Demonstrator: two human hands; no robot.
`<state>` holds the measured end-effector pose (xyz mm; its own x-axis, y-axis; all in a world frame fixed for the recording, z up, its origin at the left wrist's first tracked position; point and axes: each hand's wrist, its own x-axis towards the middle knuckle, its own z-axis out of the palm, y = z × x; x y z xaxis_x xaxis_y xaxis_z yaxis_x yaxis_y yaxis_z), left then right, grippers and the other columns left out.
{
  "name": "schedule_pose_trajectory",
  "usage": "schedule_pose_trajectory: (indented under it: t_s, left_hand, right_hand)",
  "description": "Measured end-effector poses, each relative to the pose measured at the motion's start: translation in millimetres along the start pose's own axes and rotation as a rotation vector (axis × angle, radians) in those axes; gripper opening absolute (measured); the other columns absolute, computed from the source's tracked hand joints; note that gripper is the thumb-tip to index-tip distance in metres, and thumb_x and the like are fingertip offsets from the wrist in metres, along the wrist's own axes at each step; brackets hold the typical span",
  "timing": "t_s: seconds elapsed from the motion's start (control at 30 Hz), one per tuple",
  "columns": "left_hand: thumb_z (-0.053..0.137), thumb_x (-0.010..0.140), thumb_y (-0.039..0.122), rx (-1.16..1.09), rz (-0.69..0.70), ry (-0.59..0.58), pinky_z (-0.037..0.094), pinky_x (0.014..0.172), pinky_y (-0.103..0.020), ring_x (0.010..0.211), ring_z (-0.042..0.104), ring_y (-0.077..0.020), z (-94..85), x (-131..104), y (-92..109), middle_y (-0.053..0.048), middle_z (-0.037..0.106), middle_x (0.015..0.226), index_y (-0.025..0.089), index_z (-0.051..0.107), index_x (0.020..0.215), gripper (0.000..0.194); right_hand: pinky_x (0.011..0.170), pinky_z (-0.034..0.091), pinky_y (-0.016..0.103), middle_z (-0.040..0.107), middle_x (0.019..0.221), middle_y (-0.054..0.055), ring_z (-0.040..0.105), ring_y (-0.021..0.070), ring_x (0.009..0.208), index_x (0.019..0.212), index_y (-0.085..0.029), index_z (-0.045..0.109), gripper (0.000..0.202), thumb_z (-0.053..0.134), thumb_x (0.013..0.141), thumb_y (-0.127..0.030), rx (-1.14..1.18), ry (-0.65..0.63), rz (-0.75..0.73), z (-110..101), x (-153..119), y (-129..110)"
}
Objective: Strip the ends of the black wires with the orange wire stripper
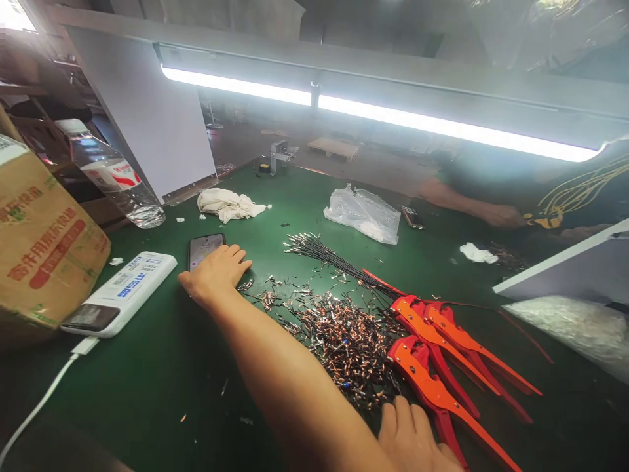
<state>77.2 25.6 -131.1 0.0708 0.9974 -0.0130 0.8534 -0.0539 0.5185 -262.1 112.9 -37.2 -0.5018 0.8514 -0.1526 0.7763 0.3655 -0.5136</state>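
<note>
My left hand (216,272) reaches up and left over a dark smartphone (204,249). Its fingers bend around the lower part of the phone, which they hide. At the bottom edge my right hand (410,436) rests on the table, fingers stretched out, partly covered by my left forearm. Close beside it lie cutters with orange and red handles (432,387), and two more orange-red cutters (442,328) lie behind. A heap of short black and copper wire clippings (344,341) spreads between my hands. Behind the cutters lies a bundle of black wires (334,259) with bare ends.
A white power bank (122,292) with a cable, a water bottle (120,177) and a cardboard box (44,242) stand left. A white cloth (228,204) and plastic bag (363,211) lie farther back. Across the table, another person's hand (506,216) is near yellow wires.
</note>
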Motion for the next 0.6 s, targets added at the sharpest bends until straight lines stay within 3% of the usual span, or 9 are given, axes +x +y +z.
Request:
schedule_pose_trajectory:
  t_s: [0.27, 0.43, 0.6]
  left_hand:
    - [0.057, 0.095, 0.034, -0.014, 0.044, 0.031, 0.054, 0.087, -0.04, 0.104, 0.062, -0.02, -3.7, -0.4, 2.0, -0.008, 0.062, 0.125, 0.025, 0.062, 0.116, 0.024]
    - [0.056, 0.095, 0.034, -0.028, -0.008, 0.018, 0.054, 0.087, -0.04, 0.103, 0.062, -0.0198, -7.3, 1.1, 2.4, -0.009, 0.062, 0.125, 0.025, 0.062, 0.116, 0.024]
    - [0.057, 0.095, 0.034, -0.054, -0.041, -0.001, 0.054, 0.087, -0.04, 0.103, 0.062, -0.02, -10.2, 4.0, 1.6, -0.009, 0.062, 0.125, 0.024, 0.062, 0.117, 0.024]
  right_hand:
    - [0.097, 0.039, 0.05, 0.052, 0.126, 0.025, 0.046, 0.035, 0.111, 0.127, -0.001, 0.05, 0.081, 0.072, 0.068, -0.051, 0.005, 0.0, 0.001, -1.3, -1.7, -1.1]
    - [0.097, 0.039, 0.051, 0.052, 0.126, 0.025, 0.046, 0.0352, 0.113, 0.128, 0.0, 0.049, 0.082, 0.074, 0.066, -0.048, 0.018, 0.002, 0.001, -0.5, 0.0, -2.0]
    - [0.098, 0.038, 0.052, 0.052, 0.126, 0.025, 0.045, 0.0349, 0.114, 0.129, 0.0, 0.047, 0.089, 0.073, 0.065, -0.055, 0.022, 0.014, -0.009, 0.7, -1.5, 2.3]
